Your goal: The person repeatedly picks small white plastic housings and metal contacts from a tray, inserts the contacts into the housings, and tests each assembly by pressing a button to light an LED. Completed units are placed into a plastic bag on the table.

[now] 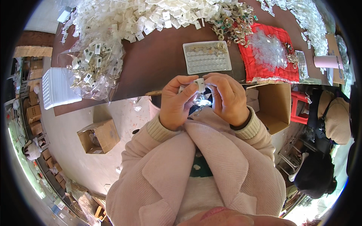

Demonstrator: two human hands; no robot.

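Note:
Just off the table's near edge, my left hand (176, 102) pinches a small white card (200, 85) with a dark spot between thumb and fingers. My right hand (229, 98) is closed beside it, fingertips at the card's right side; what they grip, if anything, is hidden. A bright, shiny bit (202, 101) shows below the card between the hands, too glaring to name. Beyond the hands lies a clear plastic tray (207, 69) with rows of round pockets, small metallic pieces in its far row.
White cards (151, 17) pile along the far table, beside tangled metallic trinkets (235, 24). A red cloth (250, 62) bears clear plastic pieces (267, 49). At left are a filled clear bag (97, 64) and stacked white trays (60, 88). Cardboard boxes (107, 135) stand below; another person (316, 173) is at right.

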